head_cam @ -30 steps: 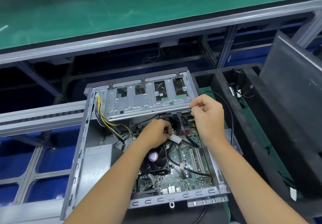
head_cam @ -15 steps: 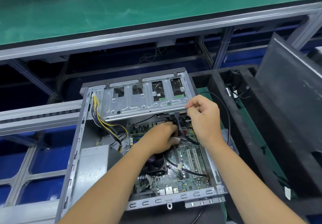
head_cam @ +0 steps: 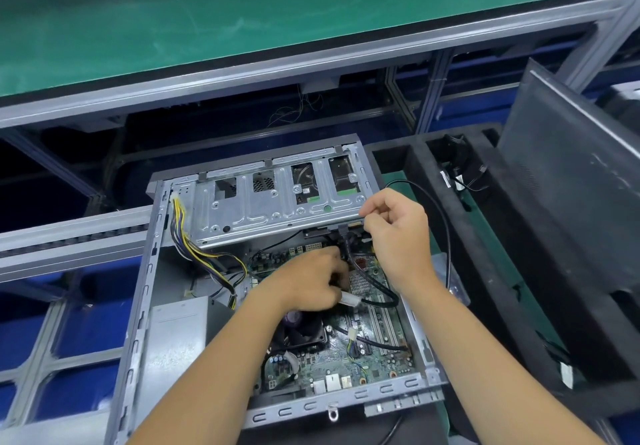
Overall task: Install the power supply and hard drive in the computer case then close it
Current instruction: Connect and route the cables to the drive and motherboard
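The open grey computer case (head_cam: 138, 306) lies on its side with the green motherboard (head_cam: 377, 344) exposed. A silver power supply (head_cam: 173, 337) sits in its left part, with yellow and black wires (head_cam: 194, 247) running up from it. The metal drive cage (head_cam: 277, 202) spans the case's far end, and the hard drive's rear edge (head_cam: 318, 231) shows under it. My left hand (head_cam: 308, 282) grips a black cable with a white connector (head_cam: 348, 301) below the cage. My right hand (head_cam: 398, 233) pinches the cage's right front corner, above a black plug (head_cam: 343, 237) at the drive.
A black foam tray (head_cam: 485, 254) with deep slots lies right of the case, and a dark side panel (head_cam: 571, 185) leans against it. A green conveyor belt (head_cam: 242, 12) on an aluminium frame runs across the far side. Blue bins sit below left.
My left hand has drawn back from under the cage toward me, bringing the white connector into sight again. My right hand keeps its pinch on the cage corner.
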### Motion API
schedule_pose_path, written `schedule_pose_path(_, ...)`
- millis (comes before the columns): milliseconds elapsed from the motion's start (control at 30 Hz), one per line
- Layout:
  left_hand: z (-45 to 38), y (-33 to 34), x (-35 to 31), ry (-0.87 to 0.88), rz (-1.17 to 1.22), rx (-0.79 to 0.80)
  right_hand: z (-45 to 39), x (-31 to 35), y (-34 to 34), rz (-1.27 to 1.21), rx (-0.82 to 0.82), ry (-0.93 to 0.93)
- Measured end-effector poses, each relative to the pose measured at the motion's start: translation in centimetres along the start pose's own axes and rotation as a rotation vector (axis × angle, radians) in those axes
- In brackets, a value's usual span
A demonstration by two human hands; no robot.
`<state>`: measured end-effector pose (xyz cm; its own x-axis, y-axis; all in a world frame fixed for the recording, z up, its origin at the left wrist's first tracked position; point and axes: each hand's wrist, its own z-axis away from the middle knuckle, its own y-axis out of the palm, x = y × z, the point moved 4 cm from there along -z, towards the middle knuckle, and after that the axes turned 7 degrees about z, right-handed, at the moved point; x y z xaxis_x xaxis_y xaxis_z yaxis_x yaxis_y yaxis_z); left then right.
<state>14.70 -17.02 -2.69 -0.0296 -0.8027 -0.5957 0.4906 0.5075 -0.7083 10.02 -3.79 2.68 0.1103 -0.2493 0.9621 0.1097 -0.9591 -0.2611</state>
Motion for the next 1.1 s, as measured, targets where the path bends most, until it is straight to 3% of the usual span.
schedule_pose_path(200, 0.2, 0.4, 0.4, 0.002, -0.069, 0.117, 0.0, -0.1, 0.0, 0.010, 0.006, 0.008)
schedule_pose_path(367, -0.4, -0.3, 0.1, 0.068, 0.010, -0.112, -0.1, 0.0, 0.1, 0.019, 0.002, -0.004)
schedule_pose_path(500, -0.9, 0.5, -0.7, 0.070, 0.059, -0.156, -0.1, 0.1, 0.2, 0.033, 0.003, -0.007)
schedule_pose_path(633, -1.2, 0.7, -1.2, 0.077, 0.073, -0.320, 0.0, 0.1, 0.2, 0.037, 0.011, -0.011)
schedule_pose_path(833, -1.2, 0.5, -0.6, 0.035, 0.177, -0.434, -0.2, 0.1, 0.4, 0.051, 0.030, -0.019)
schedule_pose_path(967, -1.2, 0.6, -0.8, 0.089, 0.115, -0.408, -0.7, 0.5, 0.5, 0.036, 0.066, 0.011)
schedule_pose_path(1100, -1.6, 1.0, -0.7, 0.028, 0.022, -0.345, -4.0, 1.4, -0.1, 0.023, -0.015, 0.022)
